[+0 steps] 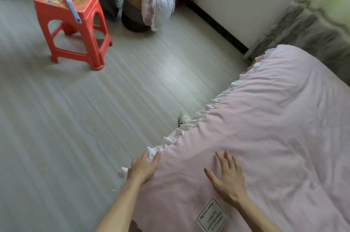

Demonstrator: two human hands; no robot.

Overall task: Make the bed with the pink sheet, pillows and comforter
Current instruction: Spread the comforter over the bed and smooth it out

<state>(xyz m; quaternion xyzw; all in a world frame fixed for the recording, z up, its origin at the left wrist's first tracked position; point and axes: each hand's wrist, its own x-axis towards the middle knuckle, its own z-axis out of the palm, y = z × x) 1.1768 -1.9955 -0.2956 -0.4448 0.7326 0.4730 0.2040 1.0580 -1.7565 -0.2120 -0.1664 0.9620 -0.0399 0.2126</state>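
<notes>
While the pink comforter (pixel 274 137) lies spread out, its white ruffled edge (pixel 217 99) overhanging the pale plank floor (pixel 94 108), the left hand (pixel 144 167) rests on that edge and the right hand (pixel 227 176) lies flat on top, each grip apart; a red stool (pixel 70 23) stands well apart.

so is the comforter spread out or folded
Spread out: the comforter lies flat with light wrinkles, ruffle along its edge, left hand and right hand resting on it.
</notes>
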